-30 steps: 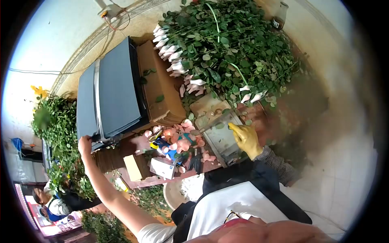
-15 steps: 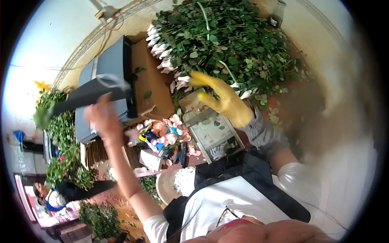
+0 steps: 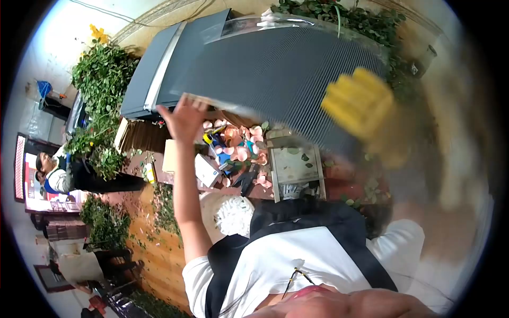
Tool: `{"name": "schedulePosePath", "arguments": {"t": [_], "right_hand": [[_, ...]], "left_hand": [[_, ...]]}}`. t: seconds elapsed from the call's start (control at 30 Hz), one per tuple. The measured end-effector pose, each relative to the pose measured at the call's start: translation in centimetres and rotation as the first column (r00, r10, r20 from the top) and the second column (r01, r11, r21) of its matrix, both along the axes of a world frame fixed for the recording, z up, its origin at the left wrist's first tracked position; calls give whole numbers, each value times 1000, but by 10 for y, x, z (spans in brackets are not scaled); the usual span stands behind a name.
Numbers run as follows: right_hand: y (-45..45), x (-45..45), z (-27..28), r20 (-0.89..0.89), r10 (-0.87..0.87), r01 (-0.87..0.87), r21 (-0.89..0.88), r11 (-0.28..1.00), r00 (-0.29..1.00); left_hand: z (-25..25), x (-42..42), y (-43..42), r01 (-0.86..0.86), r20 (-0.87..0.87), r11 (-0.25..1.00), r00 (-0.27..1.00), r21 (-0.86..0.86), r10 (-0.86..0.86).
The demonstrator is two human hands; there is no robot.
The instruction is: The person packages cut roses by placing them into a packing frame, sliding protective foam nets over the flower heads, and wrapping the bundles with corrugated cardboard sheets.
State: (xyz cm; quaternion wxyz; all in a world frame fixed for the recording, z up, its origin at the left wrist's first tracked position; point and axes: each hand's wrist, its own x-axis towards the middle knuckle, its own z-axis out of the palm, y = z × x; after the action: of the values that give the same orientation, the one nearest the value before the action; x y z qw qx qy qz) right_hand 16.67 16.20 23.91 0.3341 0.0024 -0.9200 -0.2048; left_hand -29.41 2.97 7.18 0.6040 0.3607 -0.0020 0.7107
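A dark grey corrugated sheet [image 3: 265,69] with a clear plastic border lies spread across the worktable. It hides most of the heap of leafy stems [image 3: 366,24]. My left hand [image 3: 185,119], bare, is at the sheet's near left edge, fingers stretched and thumb apart. My right hand [image 3: 360,103] wears a yellow glove and is over the sheet's right part, its fingers extended and blurred. Whether the glove presses on the sheet I cannot tell. A few white-wrapped flower heads [image 3: 270,18] show through the plastic at the far edge.
Behind my left hand lies a stack of grey sheets [image 3: 154,71]. Pink petals [image 3: 241,153] and tools litter the near edge beside a metal-framed tray [image 3: 297,164]. A tub [image 3: 209,217] of white pieces stands below. One person [image 3: 58,169] is at the left, another [image 3: 79,267] lower down.
The grey sheet, raised in my left hand at the left before, now lies across the stems and cardboard. My gloved right hand has moved right and up, away from the white flower heads.
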Motion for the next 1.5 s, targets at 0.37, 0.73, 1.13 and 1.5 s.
{"name": "schedulePosePath", "arguments": {"t": [0.37, 0.73, 1.13, 1.5], "right_hand": [[-16, 19, 2, 213, 245, -120, -473, 873, 946], [-22, 69, 34, -293, -460, 330, -400, 855, 838], [-43, 71, 13, 418, 168, 39, -442, 896, 893], [-11, 25, -5, 464, 232, 92, -576, 812, 855]], "left_hand": [[90, 112, 19, -744, -938, 631, 340, -220, 74], [7, 85, -38, -190, -571, 688, 728, -701, -380], [-72, 129, 80, -502, -571, 538, 819, -677, 46], [6, 221, 42, -571, -993, 818, 42, 65, 109]]}}
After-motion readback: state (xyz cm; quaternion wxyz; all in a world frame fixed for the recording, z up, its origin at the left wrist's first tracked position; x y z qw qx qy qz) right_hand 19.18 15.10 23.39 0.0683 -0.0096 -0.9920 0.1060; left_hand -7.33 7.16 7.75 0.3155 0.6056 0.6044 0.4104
